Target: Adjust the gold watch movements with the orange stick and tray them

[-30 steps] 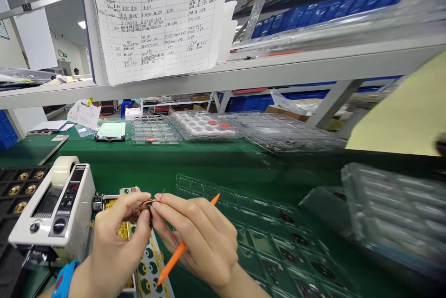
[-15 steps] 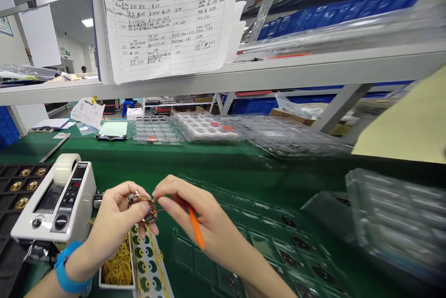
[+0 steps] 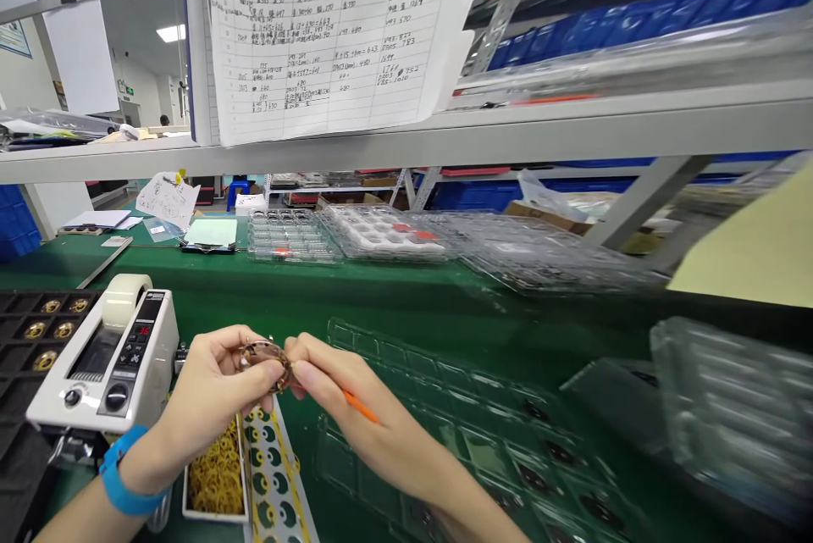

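Spanning the scene, a green bench (image 3: 267, 289) served as the work surface beneath the person's two bare hands. A clear tray (image 3: 470, 441) spread across the right side, divided into cells, apparently to keep contents from touching. At left stood a white tape dispenser (image 3: 135, 357), placed, it seemed, within easy reach. At center, the left hand (image 3: 212, 382) and right hand (image 3: 340, 374) met above the bench. A white box (image 3: 212, 516) sat lower, on the near side, its walls confining loose yellow pieces (image 3: 219, 475). An orange tool (image 3: 362, 407) was tucked in the right hand, likely leaving the fingertips free. Between the hands was a round copper-colored part (image 3: 262, 350), pinched between left thumb and fingers, probably for steadiness. Right thumb and finger closed at its right edge; whether they gripped anything tiny there could not be told.
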The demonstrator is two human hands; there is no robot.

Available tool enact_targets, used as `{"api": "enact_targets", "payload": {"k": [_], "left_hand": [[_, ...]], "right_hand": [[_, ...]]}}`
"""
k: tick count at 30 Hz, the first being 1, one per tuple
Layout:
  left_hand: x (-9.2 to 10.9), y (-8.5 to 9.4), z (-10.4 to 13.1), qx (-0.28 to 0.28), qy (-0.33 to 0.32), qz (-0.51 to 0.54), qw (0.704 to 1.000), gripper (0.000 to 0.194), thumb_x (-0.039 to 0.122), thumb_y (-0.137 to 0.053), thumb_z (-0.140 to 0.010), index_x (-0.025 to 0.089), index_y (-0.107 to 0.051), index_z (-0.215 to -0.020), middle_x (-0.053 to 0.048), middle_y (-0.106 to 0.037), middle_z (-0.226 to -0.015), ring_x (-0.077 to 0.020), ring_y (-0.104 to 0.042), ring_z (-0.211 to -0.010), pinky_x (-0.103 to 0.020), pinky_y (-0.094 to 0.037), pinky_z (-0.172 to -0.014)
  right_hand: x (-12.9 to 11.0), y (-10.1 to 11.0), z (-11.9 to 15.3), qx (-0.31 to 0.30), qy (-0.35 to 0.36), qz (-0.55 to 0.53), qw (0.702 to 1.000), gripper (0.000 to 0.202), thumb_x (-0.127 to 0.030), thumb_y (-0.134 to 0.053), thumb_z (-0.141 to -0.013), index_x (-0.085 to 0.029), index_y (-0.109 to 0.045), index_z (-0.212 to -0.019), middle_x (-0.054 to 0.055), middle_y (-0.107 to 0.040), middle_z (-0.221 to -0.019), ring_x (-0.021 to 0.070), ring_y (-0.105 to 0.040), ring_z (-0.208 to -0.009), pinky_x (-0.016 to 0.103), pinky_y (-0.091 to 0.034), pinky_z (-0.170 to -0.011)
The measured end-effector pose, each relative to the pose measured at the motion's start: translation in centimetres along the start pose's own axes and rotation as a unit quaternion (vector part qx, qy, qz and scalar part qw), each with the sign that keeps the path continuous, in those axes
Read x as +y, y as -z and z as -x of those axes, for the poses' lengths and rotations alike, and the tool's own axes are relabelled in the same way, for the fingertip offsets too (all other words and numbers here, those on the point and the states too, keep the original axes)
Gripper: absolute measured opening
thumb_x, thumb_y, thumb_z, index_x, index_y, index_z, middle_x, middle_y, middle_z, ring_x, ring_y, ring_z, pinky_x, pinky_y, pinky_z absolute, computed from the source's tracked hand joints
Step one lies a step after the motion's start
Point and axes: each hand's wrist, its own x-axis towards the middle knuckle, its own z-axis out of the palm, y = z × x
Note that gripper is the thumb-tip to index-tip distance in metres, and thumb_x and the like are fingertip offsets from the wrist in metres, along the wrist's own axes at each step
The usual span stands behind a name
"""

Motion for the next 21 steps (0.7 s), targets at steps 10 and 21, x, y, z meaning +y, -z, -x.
{"api": "enact_targets", "payload": {"k": [10, 21], "left_hand": [[-0.7, 0.1, -0.4, -0.01, 0.018, 0.032, 0.999, 0.042, 0.046, -0.086, -0.062, 0.014, -0.059, -0.068, 0.004, -0.057, -0.058, -0.0058, -0.05, -0.047, -0.018, -0.039, -0.046], [-3.3, 1.1, -1.4, 0.139, -0.431, -0.362, 0.815, 0.016, 0.016, -0.053, -0.093, 0.015, -0.064, -0.08, 0.0, -0.056, -0.066, -0.0105, -0.055, -0.054, -0.02, -0.046, -0.046]], "right_hand": [[1.1, -1.1, -0.5, 0.058, 0.043, -0.04, 0.997, 0.036, -0.024, -0.033, -0.101, -0.022, -0.03, -0.065, -0.007, -0.031, -0.055, 0.0081, -0.027, -0.046, 0.021, -0.026, -0.042], [-0.1, 0.3, -0.1, 0.161, -0.233, -0.136, 0.949, 0.051, -0.059, -0.052, -0.087, -0.019, -0.053, -0.055, -0.002, -0.039, -0.05, 0.0107, -0.034, -0.049, 0.024, -0.028, -0.047]]}}
